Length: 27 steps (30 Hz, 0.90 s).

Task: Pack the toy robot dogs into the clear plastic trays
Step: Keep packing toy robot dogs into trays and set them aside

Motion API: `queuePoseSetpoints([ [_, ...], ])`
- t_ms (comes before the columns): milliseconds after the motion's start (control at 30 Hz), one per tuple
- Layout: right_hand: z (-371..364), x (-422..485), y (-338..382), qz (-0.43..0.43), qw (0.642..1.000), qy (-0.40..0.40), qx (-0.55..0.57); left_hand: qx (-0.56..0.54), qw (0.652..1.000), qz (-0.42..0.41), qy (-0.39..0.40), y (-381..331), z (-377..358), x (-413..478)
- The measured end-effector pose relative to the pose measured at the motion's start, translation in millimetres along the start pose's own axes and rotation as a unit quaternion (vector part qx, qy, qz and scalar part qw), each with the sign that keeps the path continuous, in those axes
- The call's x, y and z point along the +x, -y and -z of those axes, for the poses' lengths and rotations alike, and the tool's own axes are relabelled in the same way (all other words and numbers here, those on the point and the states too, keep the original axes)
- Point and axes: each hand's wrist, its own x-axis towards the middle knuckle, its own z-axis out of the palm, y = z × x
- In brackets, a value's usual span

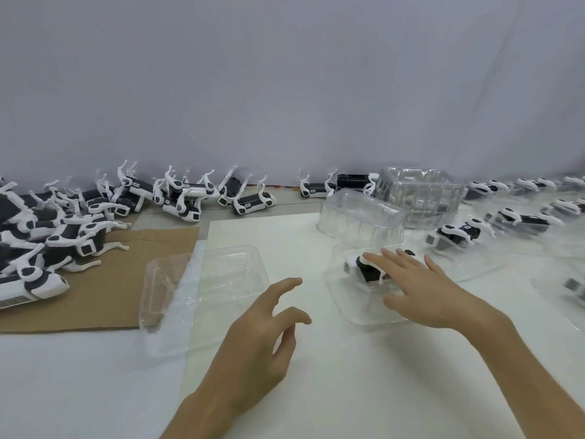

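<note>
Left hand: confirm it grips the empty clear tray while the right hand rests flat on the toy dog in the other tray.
In the head view the left hand grips nothing: it hovers with loosely curled fingers beside the empty clear tray, apart from it. The right hand does rest flat on the toy dog in the other tray.
</note>
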Motion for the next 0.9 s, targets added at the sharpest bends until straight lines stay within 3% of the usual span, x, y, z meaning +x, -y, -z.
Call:
queuePoseSetpoints([
  [33, 1, -2, -5, -0.028, 0.999, -0.022, -0.022, 0.003, 1.0, -0.004, -0.002, 0, -1, 0],
  [100, -3, -9, -2, -0.037, 0.988, -0.15, 0.0, 0.008, 1.0, -0.01, -0.001, 0, -2, 1],
  [167, -17, -21, 13, 0.014, 0.95, -0.267, 0.16, 0.013, 1.0, -0.017, -0.005, 1, -4, 1],
  [233, -29, -34, 30, 0.046, 0.9, -0.25, 0.353, 0.018, 1.0, -0.024, -0.006, 1, -5, 0],
  [300, -38, -32, 29, 0.028, 0.885, -0.202, 0.418, 0.02, 1.0, -0.023, -0.003, 2, -5, 0],
  [400, -36, -17, 6, -0.016, 0.891, -0.243, 0.382, 0.021, 1.0, -0.023, 0.001, 1, -5, -1],
  [533, -38, 2, -19, -0.021, 0.971, -0.2, 0.131, 0.017, 0.999, -0.029, 0.0, 1, -5, 0],
  [900, -27, 41, -59, -0.084, 0.975, -0.203, -0.014, 0.017, 0.999, -0.023, 0.034, 7, -6, -2],
])
